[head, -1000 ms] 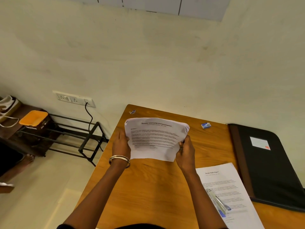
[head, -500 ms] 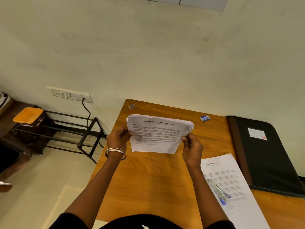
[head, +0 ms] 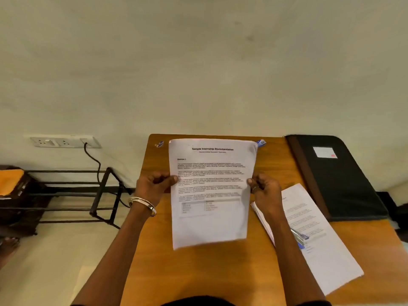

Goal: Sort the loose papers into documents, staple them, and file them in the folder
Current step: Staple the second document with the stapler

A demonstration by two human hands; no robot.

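Black rack (head: 103, 195) stands below wall socket (head: 64, 142).

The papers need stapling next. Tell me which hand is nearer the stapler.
Right. The right hand grips the internship document's right edge, just up and left of the stapler on the second stack. The left hand grips the far edge.

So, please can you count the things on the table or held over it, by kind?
Paper stacks: 2 (one held by the left hand and right hand, stack; one lying on the table, stack)
Folder: 1
Stapler: 1
Small box: 1
Sticker: 1
Total: 6
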